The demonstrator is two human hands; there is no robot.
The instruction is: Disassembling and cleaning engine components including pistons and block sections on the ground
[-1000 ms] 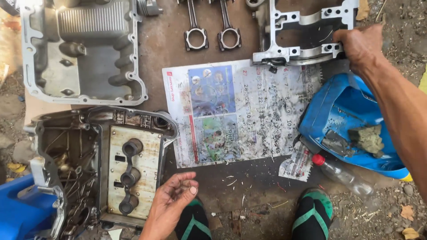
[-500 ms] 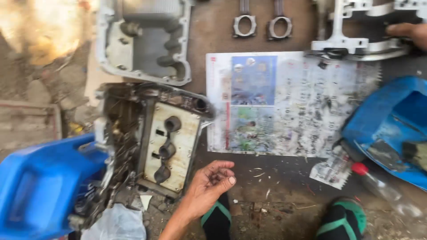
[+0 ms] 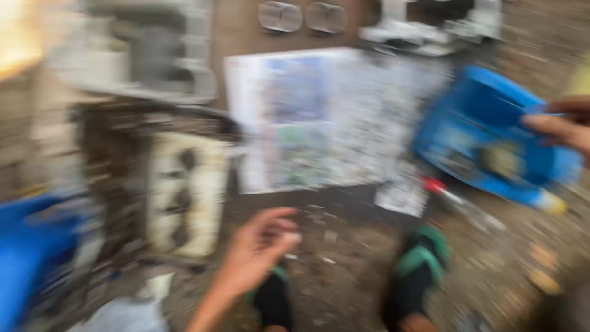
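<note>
The whole view is smeared by motion. My left hand (image 3: 258,246) hangs low over the dirt, fingers loosely apart and holding nothing, just right of a grimy engine block with a cream cover (image 3: 178,190). My right hand (image 3: 562,126) comes in from the right edge, its fingers at the rim of a cut-open blue container (image 3: 485,135). The blur hides whether it grips anything. A stained newspaper sheet (image 3: 332,117) lies between the block and the container.
A grey cast casing (image 3: 147,55) lies at the top left, with two connecting rods (image 3: 279,15) and a metal frame part (image 3: 424,31) along the top. A red-capped plastic bottle (image 3: 461,203) lies below the container. A blue can (image 3: 31,252) sits lower left. My green-strapped sandals (image 3: 418,264) are at the bottom.
My right hand has left the metal frame part at the top and come down to the blue container. The camera has swung back right. My left hand has barely moved.
</note>
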